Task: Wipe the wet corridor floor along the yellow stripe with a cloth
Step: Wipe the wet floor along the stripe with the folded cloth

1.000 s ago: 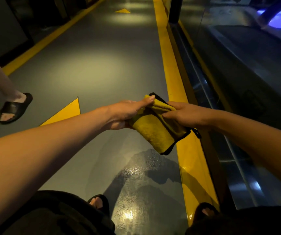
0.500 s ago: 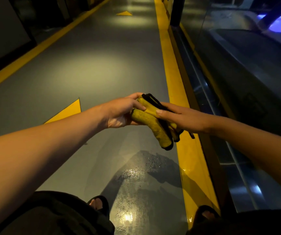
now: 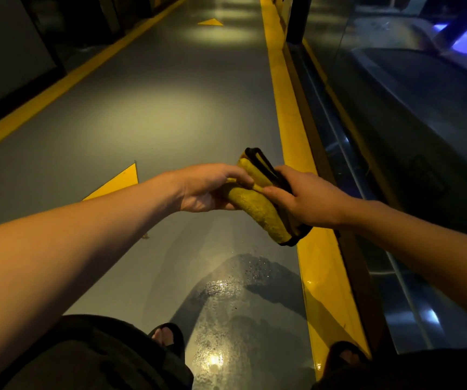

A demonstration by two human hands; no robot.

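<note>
A yellow cloth [image 3: 257,209] with a black edge is folded into a thick bundle and held in the air above the floor. My left hand [image 3: 210,190] pinches its left side with curled fingers. My right hand [image 3: 305,198] grips its right side, thumb on top. Below them the grey corridor floor has a wet, glistening patch [image 3: 226,305] between my feet. The yellow stripe [image 3: 325,277] runs along the right edge of the floor, just right of the wet patch and under the cloth's lower end.
A dark glass wall [image 3: 395,192] rises right of the stripe. A yellow arrow marking [image 3: 117,181] lies on the floor at left, and another yellow stripe [image 3: 43,97] borders the far left. My sandalled feet [image 3: 167,336] stand at the bottom.
The cloth went from a half-open sheet to a tight folded bundle between both hands. A passer-by's sandalled foot at the left has left the view.
</note>
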